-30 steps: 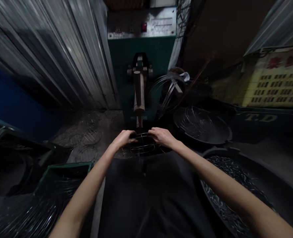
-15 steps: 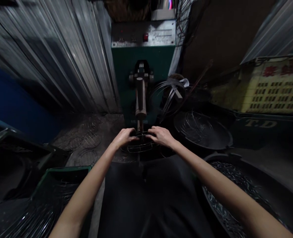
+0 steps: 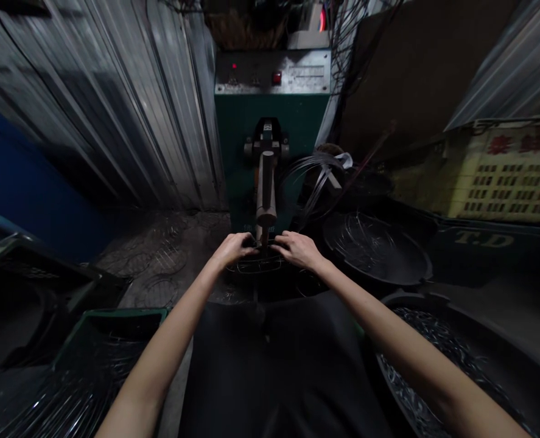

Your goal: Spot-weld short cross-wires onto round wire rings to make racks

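A thin wire frame (image 3: pixel 255 265) is held level at the lower end of a green machine (image 3: pixel 233 121). My left hand (image 3: pixel 234 249) pinches its left side, fingers curled inward. On the right side, my right hand (image 3: pixel 298 248) grips the same frame between thumb and fingers. Between the two hands, the machine's metal electrode arm (image 3: pixel 266 188) comes down to the frame's far edge. The exact contact point there is dark and partly hidden by the fingers.
Right: a shallow black pan (image 3: pixel 379 252) with thin wires, a black tub (image 3: pixel 489 340) of small metal pieces, a yellow crate (image 3: pixel 511 176). Left: a green-rimmed bin (image 3: pixel 119 312) by a bundle of shiny rods (image 3: pixel 64 401). Round wire grids (image 3: pixel 160 291) lie on the floor.
The view has shifted slightly, so the machine sits lower and further right. Both hands keep hold of the wire frame, now closer to the electrode arm. A red light on the panel looks brighter.
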A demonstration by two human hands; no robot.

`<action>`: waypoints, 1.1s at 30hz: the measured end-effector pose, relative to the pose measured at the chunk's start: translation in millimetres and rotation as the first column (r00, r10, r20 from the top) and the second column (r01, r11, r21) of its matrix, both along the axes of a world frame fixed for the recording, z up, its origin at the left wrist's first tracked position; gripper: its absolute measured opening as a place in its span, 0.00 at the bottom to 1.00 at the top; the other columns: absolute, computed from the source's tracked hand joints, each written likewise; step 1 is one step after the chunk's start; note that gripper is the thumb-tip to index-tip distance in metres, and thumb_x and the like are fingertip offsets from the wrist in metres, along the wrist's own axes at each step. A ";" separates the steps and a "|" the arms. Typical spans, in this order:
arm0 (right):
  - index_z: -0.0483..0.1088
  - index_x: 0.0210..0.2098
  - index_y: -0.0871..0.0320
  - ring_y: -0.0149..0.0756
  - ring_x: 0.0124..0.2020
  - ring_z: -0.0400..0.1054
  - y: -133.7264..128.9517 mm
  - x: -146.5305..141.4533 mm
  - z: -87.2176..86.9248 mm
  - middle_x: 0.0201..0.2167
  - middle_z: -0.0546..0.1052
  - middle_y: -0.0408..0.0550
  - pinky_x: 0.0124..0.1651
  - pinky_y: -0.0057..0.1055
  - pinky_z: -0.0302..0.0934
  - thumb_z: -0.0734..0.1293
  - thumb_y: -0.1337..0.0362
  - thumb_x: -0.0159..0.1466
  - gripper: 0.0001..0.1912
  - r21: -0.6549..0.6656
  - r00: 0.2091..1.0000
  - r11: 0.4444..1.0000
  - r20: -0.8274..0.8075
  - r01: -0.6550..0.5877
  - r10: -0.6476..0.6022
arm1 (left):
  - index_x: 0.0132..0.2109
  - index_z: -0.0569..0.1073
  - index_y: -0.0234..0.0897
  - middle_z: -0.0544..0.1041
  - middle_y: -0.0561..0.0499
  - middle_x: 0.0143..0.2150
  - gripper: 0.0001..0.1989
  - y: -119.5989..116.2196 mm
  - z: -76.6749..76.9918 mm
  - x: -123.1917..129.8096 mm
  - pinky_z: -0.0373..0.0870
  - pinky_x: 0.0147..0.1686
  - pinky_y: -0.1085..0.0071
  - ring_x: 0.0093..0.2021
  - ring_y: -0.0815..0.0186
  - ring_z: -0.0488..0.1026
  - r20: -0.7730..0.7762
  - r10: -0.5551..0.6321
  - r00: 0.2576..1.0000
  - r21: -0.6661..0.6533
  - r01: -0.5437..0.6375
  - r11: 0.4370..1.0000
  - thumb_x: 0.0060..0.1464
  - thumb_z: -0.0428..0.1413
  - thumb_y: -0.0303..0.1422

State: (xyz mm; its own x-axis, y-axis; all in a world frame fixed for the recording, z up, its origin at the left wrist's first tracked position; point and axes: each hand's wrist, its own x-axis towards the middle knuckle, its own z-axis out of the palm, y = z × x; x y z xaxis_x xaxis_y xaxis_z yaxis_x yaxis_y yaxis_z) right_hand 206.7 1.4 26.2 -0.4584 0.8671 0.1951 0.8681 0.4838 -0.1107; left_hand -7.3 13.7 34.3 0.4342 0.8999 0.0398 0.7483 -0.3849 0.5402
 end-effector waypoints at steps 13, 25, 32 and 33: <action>0.68 0.44 0.59 0.33 0.39 0.67 6.2 61.1 -2.0 0.39 0.74 0.48 0.44 0.28 0.58 0.61 0.65 0.62 0.11 -0.074 0.914 0.995 -0.394 0.073 -0.096 | 0.37 0.73 0.35 0.77 0.51 0.35 0.17 11.3 -4.5 -2.8 0.64 0.35 0.72 0.37 0.63 0.71 0.090 -0.016 0.996 -0.101 0.025 0.995 0.45 0.57 0.44; 0.72 0.42 0.58 0.33 0.39 0.69 -11.7 80.1 6.6 0.39 0.76 0.47 0.42 0.26 0.57 0.62 0.60 0.62 0.13 -0.312 0.939 0.933 -0.338 -0.181 0.069 | 0.38 0.70 0.34 0.73 0.52 0.33 0.16 -23.0 -40.8 -22.6 0.65 0.37 0.72 0.36 0.65 0.70 0.347 -0.006 0.938 -0.271 0.106 0.957 0.48 0.56 0.43; 0.74 0.39 0.60 0.29 0.29 0.65 -18.7 60.4 -5.4 0.29 0.75 0.45 0.33 0.24 0.52 0.63 0.61 0.61 0.11 -0.420 0.957 0.863 -0.190 -0.279 0.217 | 0.48 0.70 0.38 0.74 0.46 0.47 0.24 -30.2 -50.8 -23.6 0.65 0.48 0.65 0.48 0.59 0.70 0.110 -0.039 0.993 -0.109 0.051 0.993 0.46 0.57 0.46; 0.74 0.38 0.60 0.28 0.28 0.64 -18.4 56.1 -5.3 0.29 0.75 0.44 0.32 0.24 0.51 0.63 0.62 0.61 0.11 -0.434 0.959 0.856 -0.169 -0.279 0.228 | 0.51 0.69 0.39 0.72 0.46 0.50 0.27 -30.6 -46.8 -19.4 0.64 0.49 0.65 0.50 0.58 0.69 0.078 -0.041 0.996 -0.035 0.044 0.998 0.46 0.57 0.46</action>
State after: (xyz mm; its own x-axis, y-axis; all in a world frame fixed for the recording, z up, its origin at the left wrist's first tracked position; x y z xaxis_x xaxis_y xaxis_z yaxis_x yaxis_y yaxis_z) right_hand 262.8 -17.0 20.8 -0.6731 0.7287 -0.1264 0.6923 0.5607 -0.4542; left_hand -26.7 -17.0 -12.5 0.4691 0.8821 0.0417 0.6873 -0.3944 0.6100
